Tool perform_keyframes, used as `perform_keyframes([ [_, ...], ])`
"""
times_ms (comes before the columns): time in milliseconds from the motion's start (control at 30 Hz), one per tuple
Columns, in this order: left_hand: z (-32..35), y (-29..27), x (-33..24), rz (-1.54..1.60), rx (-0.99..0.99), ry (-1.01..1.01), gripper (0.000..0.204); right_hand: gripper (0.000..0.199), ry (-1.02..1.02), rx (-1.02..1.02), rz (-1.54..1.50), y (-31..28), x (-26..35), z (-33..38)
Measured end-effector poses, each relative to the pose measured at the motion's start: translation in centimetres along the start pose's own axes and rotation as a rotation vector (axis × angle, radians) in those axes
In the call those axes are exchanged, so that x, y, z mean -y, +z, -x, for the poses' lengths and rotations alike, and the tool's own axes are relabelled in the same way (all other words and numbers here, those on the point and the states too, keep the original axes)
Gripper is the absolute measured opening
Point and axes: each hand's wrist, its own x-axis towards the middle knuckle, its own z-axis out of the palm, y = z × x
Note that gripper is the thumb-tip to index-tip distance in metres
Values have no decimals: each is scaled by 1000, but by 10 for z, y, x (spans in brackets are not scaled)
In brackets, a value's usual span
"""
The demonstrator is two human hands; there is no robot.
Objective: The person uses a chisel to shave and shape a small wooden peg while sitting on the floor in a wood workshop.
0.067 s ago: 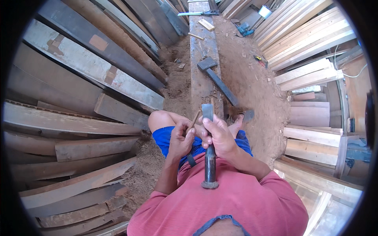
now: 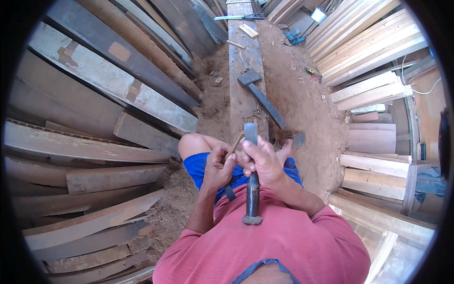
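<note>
In front of my chest, my right hand (image 2: 264,160) is wrapped round a wide chisel (image 2: 253,196), thumb lying along its metal. The flat steel blade points away from me and the dark handle, with a frayed end, points at my shirt. Close beside it, my left hand (image 2: 218,166) pinches a thin brown wooden stick (image 2: 235,143) between thumb and fingers. The fingers of both hands nearly meet, and some are hidden behind the chisel. Beyond them a dark mallet (image 2: 267,105) lies slantwise on the narrow wooden bench (image 2: 239,102), its handle overhanging the right edge.
A handsaw (image 2: 239,17), a pale wood block (image 2: 248,31) and a small stick (image 2: 236,44) lie farther along the bench. Planks (image 2: 113,90) stand stacked on the left, lighter boards (image 2: 369,42) on the right. A teal power tool (image 2: 294,37) rests on the sawdust-covered floor (image 2: 302,80).
The chisel has shifted very slightly away from my chest, with my right hand round it. My left hand and the stick are almost unmoved.
</note>
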Motion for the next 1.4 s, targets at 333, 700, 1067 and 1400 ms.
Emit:
perform_keyframes([
  [333,-7,3,-14,134,363,-158,29,15,-201,40,231,-8,19,-10],
  [700,-25,6,3,145,2,9,10,14,117,144,-69,22,-5,-1],
  [1067,-5,1,-42,-399,44,269,12,19,15,133,45,30,3,20],
  [1400,24,-9,-8,-383,94,79,12,17,-212,-92,281,-27,48,22],
])
